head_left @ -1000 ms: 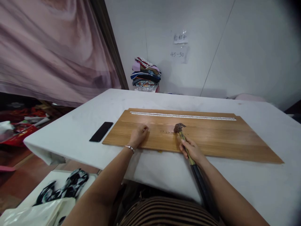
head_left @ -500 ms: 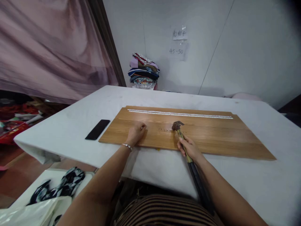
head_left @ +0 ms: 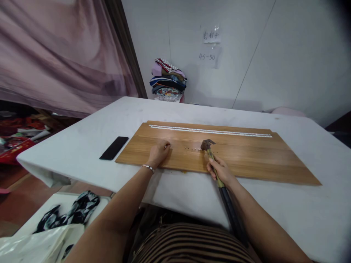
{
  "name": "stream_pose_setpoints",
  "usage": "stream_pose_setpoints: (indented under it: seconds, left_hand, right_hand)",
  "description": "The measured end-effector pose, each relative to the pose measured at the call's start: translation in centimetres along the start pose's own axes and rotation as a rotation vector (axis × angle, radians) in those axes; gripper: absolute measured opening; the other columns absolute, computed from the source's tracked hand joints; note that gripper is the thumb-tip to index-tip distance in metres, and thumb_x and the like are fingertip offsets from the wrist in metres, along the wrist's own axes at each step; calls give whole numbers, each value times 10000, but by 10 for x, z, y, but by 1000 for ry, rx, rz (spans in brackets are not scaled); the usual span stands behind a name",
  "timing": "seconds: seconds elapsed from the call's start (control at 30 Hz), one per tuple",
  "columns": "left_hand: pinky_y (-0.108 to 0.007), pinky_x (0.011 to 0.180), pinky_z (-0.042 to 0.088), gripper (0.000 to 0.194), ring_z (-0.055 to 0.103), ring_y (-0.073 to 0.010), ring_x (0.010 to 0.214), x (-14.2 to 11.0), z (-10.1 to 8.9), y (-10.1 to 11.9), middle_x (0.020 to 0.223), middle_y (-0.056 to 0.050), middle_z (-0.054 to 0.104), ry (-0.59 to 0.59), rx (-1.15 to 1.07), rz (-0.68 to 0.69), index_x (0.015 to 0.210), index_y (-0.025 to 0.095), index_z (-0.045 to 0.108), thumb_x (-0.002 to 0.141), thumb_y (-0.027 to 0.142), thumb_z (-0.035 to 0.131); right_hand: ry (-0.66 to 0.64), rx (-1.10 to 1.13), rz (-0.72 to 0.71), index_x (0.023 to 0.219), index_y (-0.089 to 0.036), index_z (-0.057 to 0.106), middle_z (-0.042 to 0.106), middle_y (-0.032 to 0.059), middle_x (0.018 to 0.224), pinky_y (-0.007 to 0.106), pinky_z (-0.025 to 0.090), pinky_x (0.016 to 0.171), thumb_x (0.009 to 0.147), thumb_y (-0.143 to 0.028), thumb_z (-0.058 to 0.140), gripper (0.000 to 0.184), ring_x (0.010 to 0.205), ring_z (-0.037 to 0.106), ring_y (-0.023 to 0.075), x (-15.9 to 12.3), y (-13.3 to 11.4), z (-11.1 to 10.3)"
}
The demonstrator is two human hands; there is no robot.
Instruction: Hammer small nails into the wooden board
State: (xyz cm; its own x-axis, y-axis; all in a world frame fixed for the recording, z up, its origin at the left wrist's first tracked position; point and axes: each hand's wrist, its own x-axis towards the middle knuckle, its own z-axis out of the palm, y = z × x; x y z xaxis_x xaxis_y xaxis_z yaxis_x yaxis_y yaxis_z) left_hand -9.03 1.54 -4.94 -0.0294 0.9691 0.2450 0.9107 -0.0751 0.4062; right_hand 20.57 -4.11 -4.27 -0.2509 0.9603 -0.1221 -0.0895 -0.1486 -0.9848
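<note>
My right hand [head_left: 221, 170] is wrapped round the upper handle of a claw hammer [head_left: 207, 144], close below its rusty head. The head is over the middle of a brown wooden board [head_left: 255, 157], beside a row of small nails [head_left: 195, 149]; whether it touches the wood I cannot tell. On the board's left part rests my left hand [head_left: 159, 152], thumb and fingers pinched together. A tiny pale tip shows at the fingertips, too small to name. Two white measuring strips [head_left: 211, 130] lie along the board's far edge.
A black phone [head_left: 114, 148] lies left of the board on the white-covered table [head_left: 85, 146]. Folded clothes [head_left: 168, 82] are stacked at the back by the wall. At lower left, a patterned cloth [head_left: 82, 208] lies on a white surface below table height.
The view has shifted slightly. Both hands and the hammer keep nearly the same places over the board, the left still pinched and the right still gripping.
</note>
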Motion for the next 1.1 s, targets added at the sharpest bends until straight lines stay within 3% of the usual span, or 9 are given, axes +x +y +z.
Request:
stream_pose_setpoints:
  seconds: [1.1]
  left_hand:
    - [-285, 794, 494, 235, 666, -201, 916, -1, 0, 0, 1040, -52, 726, 1, -9, 7, 991, 220, 683, 908, 315, 485]
  right_hand:
    - [18, 7, 30, 886, -208, 520, 558, -80, 559, 189, 319, 291, 742, -623, 642, 455, 305, 368, 52, -2, 0, 0]
